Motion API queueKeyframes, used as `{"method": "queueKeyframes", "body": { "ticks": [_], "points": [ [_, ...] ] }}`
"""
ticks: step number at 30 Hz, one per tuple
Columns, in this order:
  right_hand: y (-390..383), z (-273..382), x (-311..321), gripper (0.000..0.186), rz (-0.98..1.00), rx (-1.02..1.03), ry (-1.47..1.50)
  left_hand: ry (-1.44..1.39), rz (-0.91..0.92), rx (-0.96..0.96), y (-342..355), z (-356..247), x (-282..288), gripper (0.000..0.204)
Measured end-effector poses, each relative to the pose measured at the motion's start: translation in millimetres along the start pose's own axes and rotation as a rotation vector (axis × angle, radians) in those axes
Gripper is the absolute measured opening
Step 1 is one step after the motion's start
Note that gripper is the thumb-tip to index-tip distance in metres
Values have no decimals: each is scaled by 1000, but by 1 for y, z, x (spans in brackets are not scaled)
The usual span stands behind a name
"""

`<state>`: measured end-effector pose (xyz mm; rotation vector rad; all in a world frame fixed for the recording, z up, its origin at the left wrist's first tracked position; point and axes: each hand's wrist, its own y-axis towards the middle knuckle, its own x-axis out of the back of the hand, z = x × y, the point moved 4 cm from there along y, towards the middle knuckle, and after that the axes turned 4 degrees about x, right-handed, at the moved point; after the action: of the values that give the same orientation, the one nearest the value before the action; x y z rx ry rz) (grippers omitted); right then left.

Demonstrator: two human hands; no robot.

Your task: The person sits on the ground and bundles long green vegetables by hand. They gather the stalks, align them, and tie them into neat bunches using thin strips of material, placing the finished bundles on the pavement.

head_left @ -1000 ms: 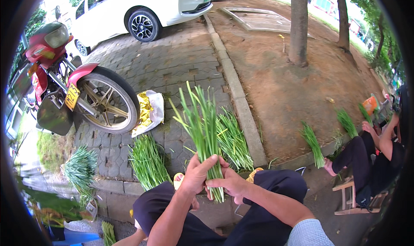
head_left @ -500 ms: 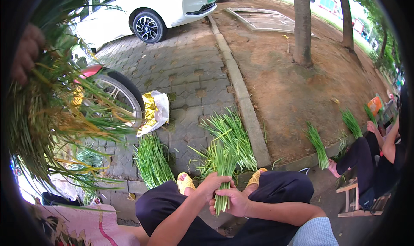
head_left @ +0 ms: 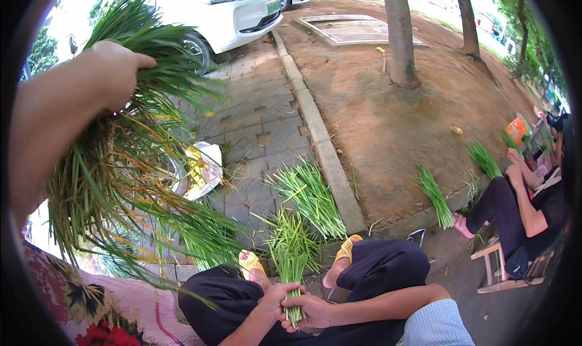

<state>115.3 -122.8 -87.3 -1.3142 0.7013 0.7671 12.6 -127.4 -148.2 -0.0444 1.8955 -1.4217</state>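
Between my knees, my left hand (head_left: 274, 302) and my right hand (head_left: 310, 311) are both closed round one bunch of garlic chives (head_left: 290, 258). The leafy part points away from me, and the pale cut ends stick out below my fingers. A small loose heap of chives (head_left: 306, 232) lies just past the bunch. Behind it, a larger pile of chives (head_left: 312, 197) rests on the paving by the curb. Another chive pile (head_left: 203, 246) by my left foot is partly covered by hanging leaves.
At left, another person's arm (head_left: 66, 97) holds out a big bundle of chives with yellowed leaves (head_left: 103, 158). A white-and-gold bag (head_left: 205, 170) lies on the paving. At right, a person sits on a wooden stool (head_left: 494, 270) near several chive bundles (head_left: 433, 194).
The other person's arm has come further into view, and the big bundle has swung up and inward. My hands stay round the bunch, lower and slightly left in the picture as the view shifts.
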Motion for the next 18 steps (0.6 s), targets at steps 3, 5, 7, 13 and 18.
{"method": "queueKeyframes", "body": {
  "ticks": [3,5,7,13,18],
  "points": [
    [-8,-13,1,25,-68,-85,-50,-83,-2,19,-10,18,-2,21],
    [-12,-18,2,24,-79,-123,-100,-112,5,9,-19,25,-6,20],
    [-10,-20,4,24,-39,-138,-125,-142,12,-5,-25,30,-7,19],
    [-8,-18,3,25,-68,-114,-178,-78,68,-71,-18,28,-2,20],
    [-7,-20,9,25,-31,-118,-189,-91,20,-145,-13,31,-2,22]
  ]
}}
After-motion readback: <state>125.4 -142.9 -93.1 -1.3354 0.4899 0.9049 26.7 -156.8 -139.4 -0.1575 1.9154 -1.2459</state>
